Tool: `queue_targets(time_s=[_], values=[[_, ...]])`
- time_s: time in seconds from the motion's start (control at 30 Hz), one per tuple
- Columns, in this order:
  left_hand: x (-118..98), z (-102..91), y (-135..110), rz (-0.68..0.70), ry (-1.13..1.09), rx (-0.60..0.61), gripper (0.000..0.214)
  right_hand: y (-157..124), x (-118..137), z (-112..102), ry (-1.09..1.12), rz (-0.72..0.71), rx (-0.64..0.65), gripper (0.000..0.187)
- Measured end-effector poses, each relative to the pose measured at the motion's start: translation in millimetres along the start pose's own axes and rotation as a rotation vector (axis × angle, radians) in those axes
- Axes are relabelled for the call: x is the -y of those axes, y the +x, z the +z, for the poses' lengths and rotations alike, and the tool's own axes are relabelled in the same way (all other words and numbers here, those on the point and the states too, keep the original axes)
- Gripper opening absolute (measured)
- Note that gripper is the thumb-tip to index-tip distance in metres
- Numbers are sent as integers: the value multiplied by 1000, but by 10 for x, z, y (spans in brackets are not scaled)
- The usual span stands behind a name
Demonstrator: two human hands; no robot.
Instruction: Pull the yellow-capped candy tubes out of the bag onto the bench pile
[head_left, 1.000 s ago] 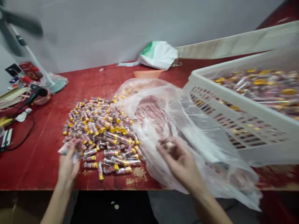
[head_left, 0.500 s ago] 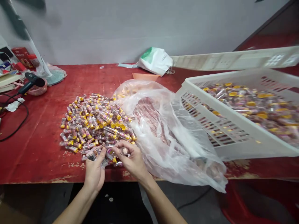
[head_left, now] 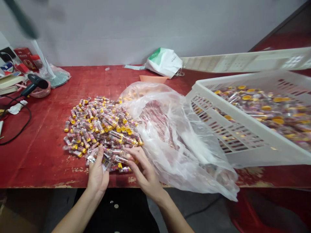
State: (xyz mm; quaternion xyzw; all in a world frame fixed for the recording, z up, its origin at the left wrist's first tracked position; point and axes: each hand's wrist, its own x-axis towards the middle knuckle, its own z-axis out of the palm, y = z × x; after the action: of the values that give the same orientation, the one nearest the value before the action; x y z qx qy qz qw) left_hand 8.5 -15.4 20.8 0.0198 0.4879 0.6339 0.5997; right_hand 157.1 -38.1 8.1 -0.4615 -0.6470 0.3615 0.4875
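A heap of small clear tubes with yellow caps (head_left: pixel 97 123) lies on the red table in front of me. At its near edge, my left hand (head_left: pixel 98 173) is closed around some shiny, printed clear plastic pieces (head_left: pixel 105 161), thumb on top; their exact kind is hard to make out. My right hand (head_left: pixel 144 173) is just to the right, with a clear tube (head_left: pixel 120 159) between its thumb and fingertips, pointing toward the left hand. Its palm is partly hidden. Several loose tubes (head_left: pixel 115 167) lie beneath and between both hands.
A large translucent plastic bag (head_left: pixel 170 155) lies right of the heap, overhanging the table (head_left: pixel 43 155) edge. Beside it, a white slatted crate (head_left: pixel 243 126) holds many similar tubes. A handheld scanner (head_left: pixel 36 82) and cable sit at left, near a fan stand (head_left: pixel 43 60). A white-green bag (head_left: pixel 164 63) is behind.
My right hand has opened from a tight curl into a longer pinch, with a clear tube now showing at its fingertips. The left hand stays nearly in place. The view has shifted slightly.
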Motion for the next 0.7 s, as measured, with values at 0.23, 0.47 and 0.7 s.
queue_targets(time_s=[0.23,0.47,0.7], values=[[88,-39,-15,76,40,112,38,-86,83,-31,-146,-215,-132,30],[78,-32,-46,115,86,211,32,-140,255,-94,-197,-279,-73,48],[82,-46,-102,74,39,237,33,-187,228,-9,-240,-343,-250,60]])
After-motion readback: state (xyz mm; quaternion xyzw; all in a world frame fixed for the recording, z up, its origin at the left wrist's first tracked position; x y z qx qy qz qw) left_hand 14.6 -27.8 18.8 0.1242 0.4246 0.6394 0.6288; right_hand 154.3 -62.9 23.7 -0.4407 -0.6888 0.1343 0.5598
